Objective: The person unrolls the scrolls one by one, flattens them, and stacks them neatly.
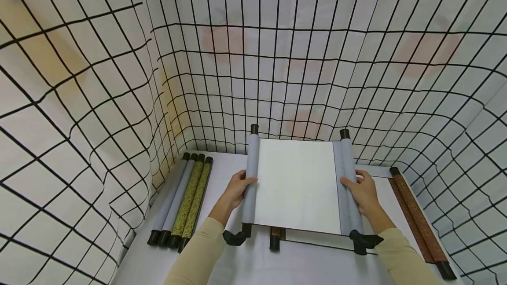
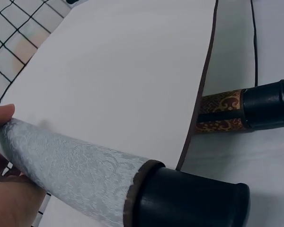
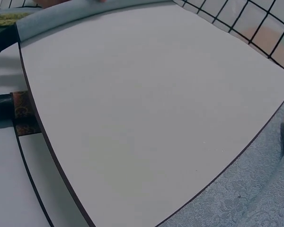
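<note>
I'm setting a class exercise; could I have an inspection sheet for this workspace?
Surface: white table.
Job's things: blue-grey scroll, held open above a brown patterned scroll that lies unrolled, partly hidden.
Clutter: four rolls at the left, two blue-grey, two green.
Grippers: left hand grips the blue-grey scroll's left side; right hand its right side.
Cables: nothing seen.
Surroundings: black grid in front of white walls.

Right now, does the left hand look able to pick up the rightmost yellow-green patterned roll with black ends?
Probably not yet: the left hand holds the left roller of the open pale blue-grey fabric scroll. If it let go, the way looks free; the yellow-green roll lies uncovered to its left.
</note>
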The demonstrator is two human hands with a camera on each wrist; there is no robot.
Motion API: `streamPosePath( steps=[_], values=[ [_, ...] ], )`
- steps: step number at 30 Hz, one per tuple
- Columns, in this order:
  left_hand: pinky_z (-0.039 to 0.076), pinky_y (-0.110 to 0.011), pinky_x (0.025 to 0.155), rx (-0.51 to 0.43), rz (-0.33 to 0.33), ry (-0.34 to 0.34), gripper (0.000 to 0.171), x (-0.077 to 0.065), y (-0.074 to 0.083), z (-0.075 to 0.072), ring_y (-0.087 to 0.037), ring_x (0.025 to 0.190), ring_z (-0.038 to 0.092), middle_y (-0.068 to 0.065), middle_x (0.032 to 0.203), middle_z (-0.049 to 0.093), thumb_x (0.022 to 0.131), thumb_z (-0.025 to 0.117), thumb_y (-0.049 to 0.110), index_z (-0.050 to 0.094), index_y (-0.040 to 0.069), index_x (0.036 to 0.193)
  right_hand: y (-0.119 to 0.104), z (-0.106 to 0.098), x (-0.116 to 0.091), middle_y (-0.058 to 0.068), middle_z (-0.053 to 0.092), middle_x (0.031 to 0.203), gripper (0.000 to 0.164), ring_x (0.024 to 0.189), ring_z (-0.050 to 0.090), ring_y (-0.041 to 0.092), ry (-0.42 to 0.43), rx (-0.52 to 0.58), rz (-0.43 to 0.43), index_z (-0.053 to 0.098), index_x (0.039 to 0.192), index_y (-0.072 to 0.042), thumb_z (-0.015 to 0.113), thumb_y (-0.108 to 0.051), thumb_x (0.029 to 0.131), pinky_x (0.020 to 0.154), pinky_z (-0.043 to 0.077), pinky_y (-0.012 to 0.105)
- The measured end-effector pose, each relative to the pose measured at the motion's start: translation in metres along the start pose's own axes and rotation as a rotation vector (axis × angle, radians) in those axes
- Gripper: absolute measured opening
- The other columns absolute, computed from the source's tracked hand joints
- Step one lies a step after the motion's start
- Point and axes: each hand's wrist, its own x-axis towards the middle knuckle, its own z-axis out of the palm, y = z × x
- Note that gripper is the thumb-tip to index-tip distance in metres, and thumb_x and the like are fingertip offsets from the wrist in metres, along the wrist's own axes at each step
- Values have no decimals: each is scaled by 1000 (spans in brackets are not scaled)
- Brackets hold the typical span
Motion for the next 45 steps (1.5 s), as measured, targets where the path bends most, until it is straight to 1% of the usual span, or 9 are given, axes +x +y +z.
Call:
streamPosePath(
  steps=[3, 9, 12, 17, 23, 26, 37, 41, 45],
  values=[
    [44, -51, 102, -24, 5, 3, 52, 0, 0, -1, -35, 121, 53, -23, 138, 54, 97, 68, 6, 50, -7, 144, 1, -3, -1, 30, 48, 145, 85, 118, 55, 42, 3, -1, 4, 27, 160, 0, 74, -34, 98, 84, 49, 50],
    [47, -45, 92, -38, 6, 23, 54, 1, 1, -1, -32, 110, 56, -23, 128, 57, 96, 62, 4, 44, -5, 146, 2, -7, -1, 32, 45, 147, 85, 121, 53, 46, 14, -5, 9, 26, 160, 1, 74, -34, 98, 88, 47, 56],
    [48, -44, 91, 23, -5, 41, 62, 2, 2, 0, -32, 109, 58, -22, 130, 57, 95, 71, 9, 42, -2, 149, 4, -9, 1, 33, 45, 147, 86, 121, 53, 45, 8, 3, 9, 26, 159, 1, 74, -34, 98, 87, 48, 54],
    [50, -45, 87, 137, -1, 87, 86, 1, 3, 1, -35, 106, 61, -22, 128, 56, 83, 89, 14, 35, 3, 149, 5, -11, 2, 32, 47, 147, 87, 118, 54, 43, 1, 15, 6, 27, 159, 2, 75, -36, 97, 83, 49, 48],
    [48, -44, 83, 164, 7, 106, 61, -3, 6, 0, -34, 102, 59, -20, 119, 57, 86, 83, 9, 44, 1, 133, 4, -14, 1, 32, 47, 146, 88, 118, 55, 42, -3, 15, 11, 26, 159, 1, 76, -37, 97, 82, 49, 46],
    [49, -45, 84, 154, 11, 98, 53, -5, 5, -4, -34, 103, 59, -19, 118, 58, 89, 79, 8, 49, 0, 132, 6, -16, 2, 32, 47, 146, 88, 118, 55, 43, 2, 10, 12, 27, 159, 1, 75, -36, 97, 83, 49, 47],
    [45, -52, 102, 69, -15, 48, 60, -7, 3, -11, -39, 122, 54, -25, 140, 54, 92, 74, 5, 49, -7, 145, 14, -21, 1, 34, 45, 147, 88, 121, 53, 45, 5, -6, 8, 26, 159, 2, 74, -38, 98, 86, 48, 51],
    [44, -53, 103, 45, -15, 36, 60, -7, 1, -13, -41, 124, 53, -27, 140, 53, 94, 71, 0, 46, -10, 147, 15, -25, -1, 34, 45, 147, 88, 121, 53, 45, 5, -15, 17, 25, 160, 2, 73, -37, 98, 86, 47, 52],
    [44, -54, 101, 43, -25, 66, 60, -5, -1, -14, -41, 121, 53, -28, 138, 53, 93, 64, -1, 43, -10, 149, 15, -28, -2, 33, 47, 145, 87, 116, 55, 42, 10, -29, 14, 26, 159, 2, 73, -37, 98, 82, 48, 46]
  ],
)
